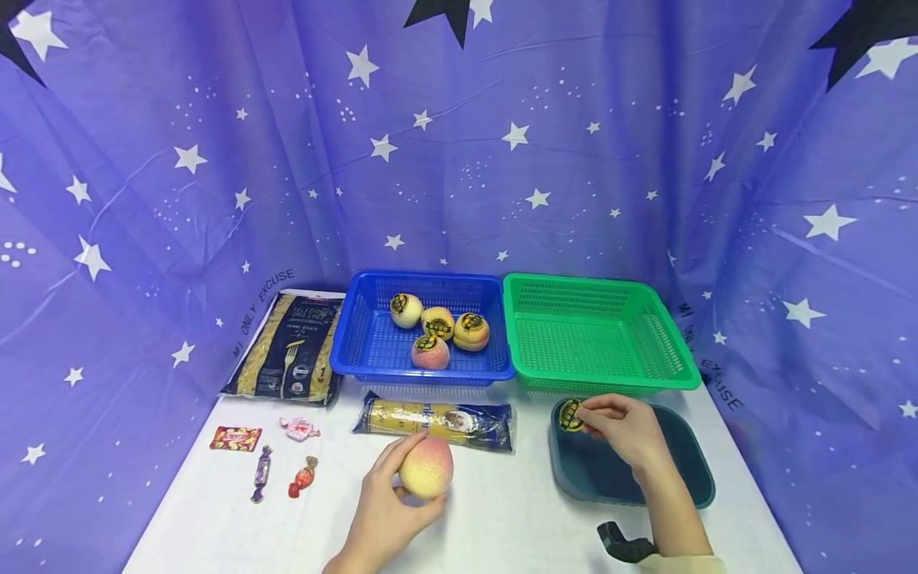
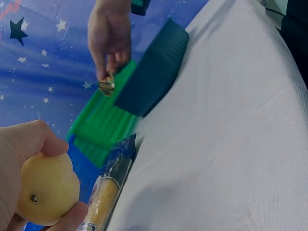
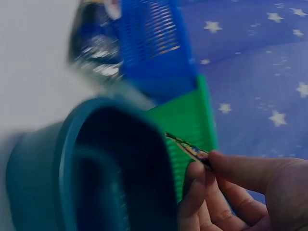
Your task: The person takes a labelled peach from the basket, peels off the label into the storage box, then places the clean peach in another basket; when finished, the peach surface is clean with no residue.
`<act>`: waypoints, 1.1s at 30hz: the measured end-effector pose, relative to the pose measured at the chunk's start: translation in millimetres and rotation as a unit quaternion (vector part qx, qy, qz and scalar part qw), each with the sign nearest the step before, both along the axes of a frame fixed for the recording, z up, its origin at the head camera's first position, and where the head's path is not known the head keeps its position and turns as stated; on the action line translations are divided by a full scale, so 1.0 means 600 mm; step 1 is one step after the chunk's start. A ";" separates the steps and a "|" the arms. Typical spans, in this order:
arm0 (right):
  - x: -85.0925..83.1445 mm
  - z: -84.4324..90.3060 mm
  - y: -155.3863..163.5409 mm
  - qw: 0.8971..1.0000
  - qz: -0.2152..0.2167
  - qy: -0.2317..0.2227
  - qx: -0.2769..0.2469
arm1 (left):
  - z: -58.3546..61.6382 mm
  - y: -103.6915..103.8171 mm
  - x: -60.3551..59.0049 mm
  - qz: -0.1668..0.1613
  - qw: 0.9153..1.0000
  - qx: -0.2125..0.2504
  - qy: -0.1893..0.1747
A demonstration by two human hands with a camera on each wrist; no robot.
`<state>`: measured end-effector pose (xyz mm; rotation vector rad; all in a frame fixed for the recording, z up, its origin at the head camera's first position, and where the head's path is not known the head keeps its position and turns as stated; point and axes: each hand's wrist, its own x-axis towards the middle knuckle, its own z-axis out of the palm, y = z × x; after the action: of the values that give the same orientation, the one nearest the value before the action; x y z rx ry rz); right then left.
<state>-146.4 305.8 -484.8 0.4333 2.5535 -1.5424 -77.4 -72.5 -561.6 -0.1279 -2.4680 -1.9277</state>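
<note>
Left hand (image 1: 383,510) cups bare peach (image 1: 426,468) steady at table's near edge | right hand (image 1: 622,429) pinches peeled sticker (image 1: 570,414) over teal bin (image 1: 688,486)

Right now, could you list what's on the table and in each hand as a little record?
left hand: holds a peach on the table
right hand: pinches a round sticker over the dark teal bin
blue basket: four stickered peaches
green basket: nothing visible inside
also there: two pasta packs, four candies

Sticker (image 1: 570,414) text too small; candies' (image 1: 261,467) labels unreadable.
</note>
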 end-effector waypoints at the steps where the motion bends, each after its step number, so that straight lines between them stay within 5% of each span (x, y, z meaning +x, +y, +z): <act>1: -0.004 -0.004 0.005 1.000 0.006 -0.010 -0.004 | 0.000 0.000 0.000 0.001 1.000 0.001 0.001; 16: -0.040 -0.046 0.055 0.992 0.052 -0.114 -0.021 | 0.001 0.009 0.002 -0.001 1.000 0.001 0.008; 25: -0.055 -0.032 0.052 0.981 0.069 -0.107 0.147 | 0.002 0.009 0.003 -0.014 1.000 0.001 0.003; 33: -0.049 0.002 0.049 0.973 0.112 -0.109 0.170 | -0.001 0.007 0.008 -0.022 1.000 -0.008 -0.010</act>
<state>-175.5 335.3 -483.3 0.3120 2.5868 -0.9297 -72.7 -68.4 -562.3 -0.1654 -2.5157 -1.9364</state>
